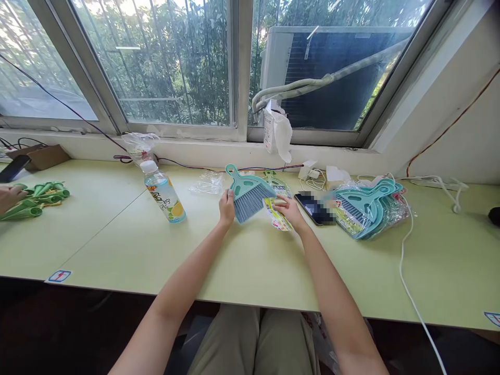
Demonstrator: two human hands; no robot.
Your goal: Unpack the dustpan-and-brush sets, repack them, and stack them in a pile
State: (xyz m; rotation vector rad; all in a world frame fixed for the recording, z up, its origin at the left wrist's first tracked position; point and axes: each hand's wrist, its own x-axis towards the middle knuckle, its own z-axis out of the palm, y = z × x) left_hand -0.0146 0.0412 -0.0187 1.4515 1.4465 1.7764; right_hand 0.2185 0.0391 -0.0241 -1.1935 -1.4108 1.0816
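My left hand (226, 209) is closed on the left edge of a teal hand brush (250, 197), whose grey bristles fan downward and whose looped handle points up and away. My right hand (291, 212) pinches a yellow printed label card (278, 214) at the brush's right side. Whether the card is fixed to the brush, I cannot tell. Just behind them another teal piece with a printed label (276, 183) lies on the table, partly hidden. A phone (315, 209) lies to the right of my right hand.
Plastic-wrapped teal brush-and-dustpan sets (369, 208) are piled at the right, beside a white cable (404, 250). A drink bottle (164, 192) stands left, with a crumpled clear bag (209, 183) behind. At far left, another person's hand (11, 198) touches green rolled pieces (42, 198).
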